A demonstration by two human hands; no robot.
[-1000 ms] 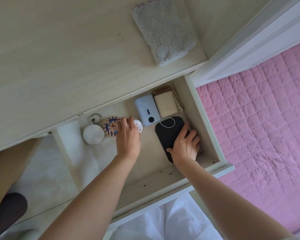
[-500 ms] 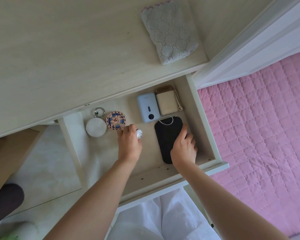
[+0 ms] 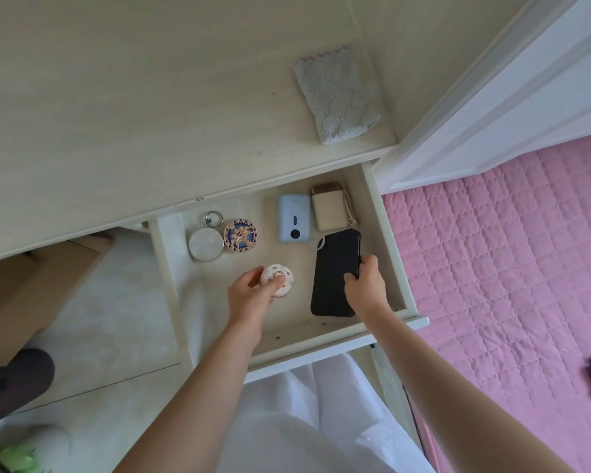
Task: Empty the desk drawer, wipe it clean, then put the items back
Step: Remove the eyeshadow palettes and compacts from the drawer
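- The drawer (image 3: pixel 394 268) stood pulled out beneath the desk (image 3: pixel 133 114); a small white trinket (image 3: pixel 277 279) was pinched in the curled fingers of the left hand (image 3: pixel 249 295), just above the drawer floor.
- The black phone (image 3: pixel 333 271) was gripped at its right edge by the right hand (image 3: pixel 365 285), thumb on top, and seemed tilted up off the floor.
- A slip was judged possible: only one edge of the phone was held, so it could fall onto the white cable (image 3: pixel 316 244).
- The round mirror (image 3: pixel 206 244), patterned disc (image 3: pixel 240 235), blue power bank (image 3: pixel 294 218) and beige case (image 3: pixel 328 211) remained inside; the folded cloth (image 3: pixel 338 97) lay on the desk.
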